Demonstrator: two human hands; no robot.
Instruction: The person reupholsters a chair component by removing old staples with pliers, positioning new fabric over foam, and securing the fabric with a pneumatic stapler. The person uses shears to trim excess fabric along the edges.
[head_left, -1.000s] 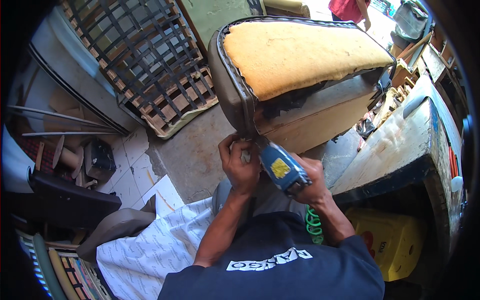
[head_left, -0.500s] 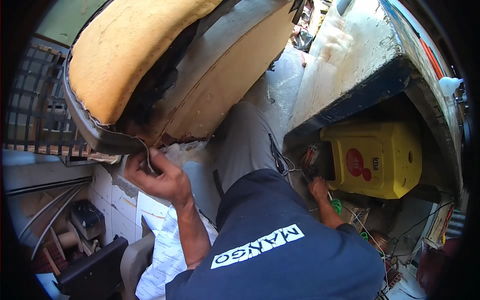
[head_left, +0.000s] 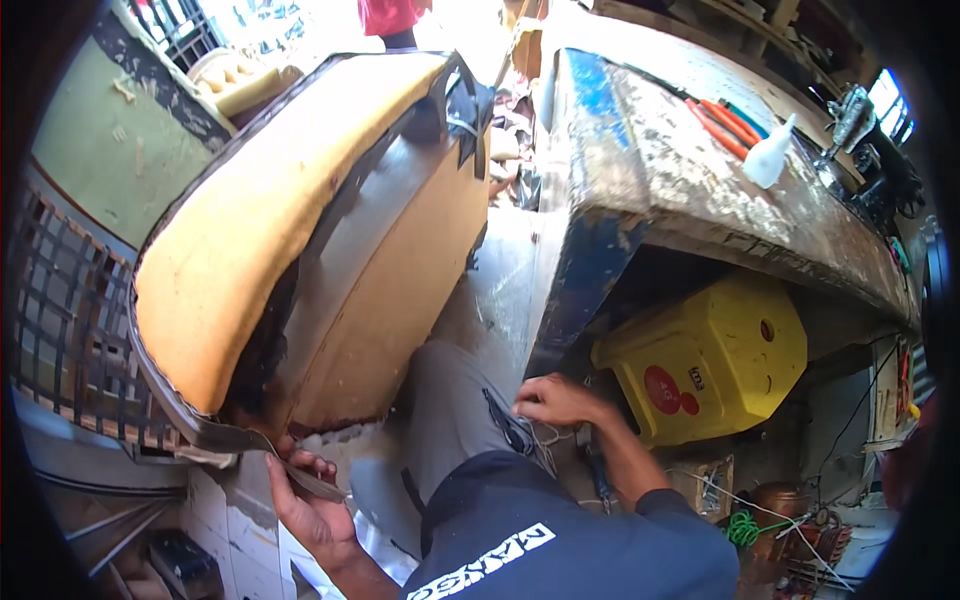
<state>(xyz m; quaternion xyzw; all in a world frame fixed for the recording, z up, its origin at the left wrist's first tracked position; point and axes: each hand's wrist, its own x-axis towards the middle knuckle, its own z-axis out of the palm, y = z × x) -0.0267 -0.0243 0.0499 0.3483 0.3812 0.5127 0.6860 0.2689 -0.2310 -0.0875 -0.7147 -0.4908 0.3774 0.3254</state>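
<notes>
I see R hand [head_left: 558, 400] now up w/o blue tool — can't tell its grip; L hand [head_left: 315, 505] pinching cover strip [head_left: 318, 485] — tool work prob paused

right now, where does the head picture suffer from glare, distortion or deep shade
Head view, top: background blown out to white, foam washed pale at its far end; head view, rim: black corners, bench bowed; head view, under the bench: deep shade above the yellow box.
</notes>
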